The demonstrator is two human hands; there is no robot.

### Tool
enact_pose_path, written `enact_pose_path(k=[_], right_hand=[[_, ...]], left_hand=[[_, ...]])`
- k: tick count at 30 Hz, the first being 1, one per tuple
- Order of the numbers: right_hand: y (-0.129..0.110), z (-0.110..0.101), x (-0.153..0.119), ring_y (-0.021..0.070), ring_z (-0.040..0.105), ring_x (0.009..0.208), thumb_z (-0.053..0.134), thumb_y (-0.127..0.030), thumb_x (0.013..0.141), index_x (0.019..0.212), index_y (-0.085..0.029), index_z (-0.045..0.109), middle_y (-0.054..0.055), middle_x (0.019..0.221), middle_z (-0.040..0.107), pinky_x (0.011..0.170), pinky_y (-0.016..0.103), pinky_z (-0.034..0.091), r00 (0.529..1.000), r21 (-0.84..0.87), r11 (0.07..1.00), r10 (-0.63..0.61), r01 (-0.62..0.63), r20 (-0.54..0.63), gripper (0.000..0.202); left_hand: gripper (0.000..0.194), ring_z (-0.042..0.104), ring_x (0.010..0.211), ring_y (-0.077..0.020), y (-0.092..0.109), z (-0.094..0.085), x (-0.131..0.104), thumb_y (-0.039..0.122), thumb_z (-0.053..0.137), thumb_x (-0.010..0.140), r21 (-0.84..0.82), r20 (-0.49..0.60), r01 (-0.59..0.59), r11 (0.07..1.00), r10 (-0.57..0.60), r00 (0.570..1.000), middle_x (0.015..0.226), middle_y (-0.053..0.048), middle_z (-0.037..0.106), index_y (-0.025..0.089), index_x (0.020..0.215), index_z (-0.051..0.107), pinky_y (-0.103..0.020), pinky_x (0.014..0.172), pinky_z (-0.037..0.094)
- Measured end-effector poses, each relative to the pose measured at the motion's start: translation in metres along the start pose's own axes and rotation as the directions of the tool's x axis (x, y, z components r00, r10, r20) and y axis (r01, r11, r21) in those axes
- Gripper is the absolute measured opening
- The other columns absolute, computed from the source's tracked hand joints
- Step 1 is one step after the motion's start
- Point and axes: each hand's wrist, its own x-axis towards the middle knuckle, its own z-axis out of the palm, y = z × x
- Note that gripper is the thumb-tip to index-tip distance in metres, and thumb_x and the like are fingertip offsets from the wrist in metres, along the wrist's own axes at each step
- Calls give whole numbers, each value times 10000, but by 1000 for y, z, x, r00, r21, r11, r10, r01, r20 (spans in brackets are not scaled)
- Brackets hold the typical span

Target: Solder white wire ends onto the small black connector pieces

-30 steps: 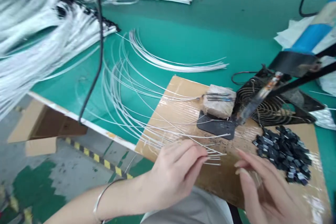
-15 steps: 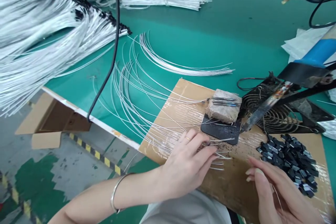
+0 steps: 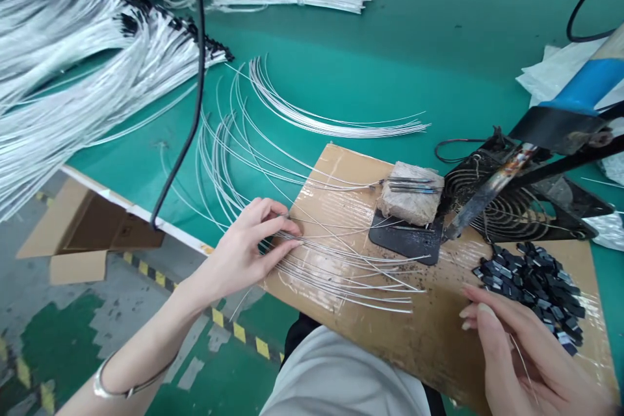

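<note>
Thin white wires (image 3: 341,260) fan across a brown cardboard sheet (image 3: 414,344), their right ends loose. My left hand (image 3: 258,240) pinches some of them near the sheet's left edge. At the lower right, my right hand (image 3: 526,351) is curled with thumb and fingers close together, and a thin wire (image 3: 524,364) runs through it. Beside that hand is a pile of small black connectors (image 3: 536,286). Further back, a pale block (image 3: 412,194) bears dark metal pins, on a black plate (image 3: 404,239). A soldering iron (image 3: 492,188) points down beside it.
A black fan grille (image 3: 511,201) stands behind the iron. Across the upper left hangs a black cable (image 3: 199,78). Large white wire bundles (image 3: 112,91) lie on the green table (image 3: 302,78), with a curved bunch (image 3: 336,127) nearer the middle. An open carton (image 3: 78,227) is on the floor.
My left hand has moved left along the wires, away from their right ends, and more of the wires now show. My right hand has hardly moved. The view has shifted slightly.
</note>
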Motion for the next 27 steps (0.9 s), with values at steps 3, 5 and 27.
enact_pose_path(k=[3, 5, 27], right_hand=[[-5, 3, 0, 210, 682, 802, 753, -279, 945, 969, -267, 820, 36, 920, 773, 888, 402, 545, 993, 12, 995, 100, -99, -64, 72], [-6, 3, 0, 208, 688, 783, 762, -286, 934, 939, -262, 819, 39, 916, 782, 888, 403, 558, 991, 12, 994, 110, -109, -71, 62], [3, 5, 7, 93, 587, 488, 672, -316, 995, 964, -225, 812, 16, 769, 699, 423, 212, 476, 968, 348, 905, 205, -245, 148, 170]], left_hand=[[130, 607, 933, -212, -4, -1, 6, 149, 653, 984, -50, 27, -34, 998, 36, 999, 1007, -55, 662, 223, 920, 739, -344, 819, 506], [124, 622, 930, -207, -5, -4, 10, 154, 650, 992, -76, 52, -69, 995, 73, 996, 994, -53, 674, 216, 921, 730, -343, 839, 515], [158, 596, 534, -102, 12, -32, 21, 120, 689, 971, -394, 135, -81, 916, 145, 980, 661, 11, 720, 231, 894, 770, -199, 490, 476]])
